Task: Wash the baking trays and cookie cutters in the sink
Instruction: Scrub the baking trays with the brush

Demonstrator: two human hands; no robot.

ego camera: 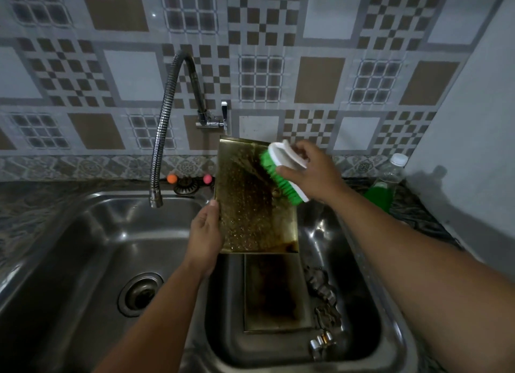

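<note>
The left hand (204, 234) grips the upright stained rectangular metal baking tray (255, 205) by its left edge, while the right hand (309, 172) clasps the green-bristled white scrubbing brush (281, 174) against its upper right.

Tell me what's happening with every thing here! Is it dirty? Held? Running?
Held tray: upright, stained, being scrubbed.
Brush: bristles on tray.
Left hand: grips tray edge.
Right hand: grips brush.
Second tray: lying in basin, dirty.
Cookie cutters: in basin.
Faucet: no water visible.
Bottle: capped.
</note>
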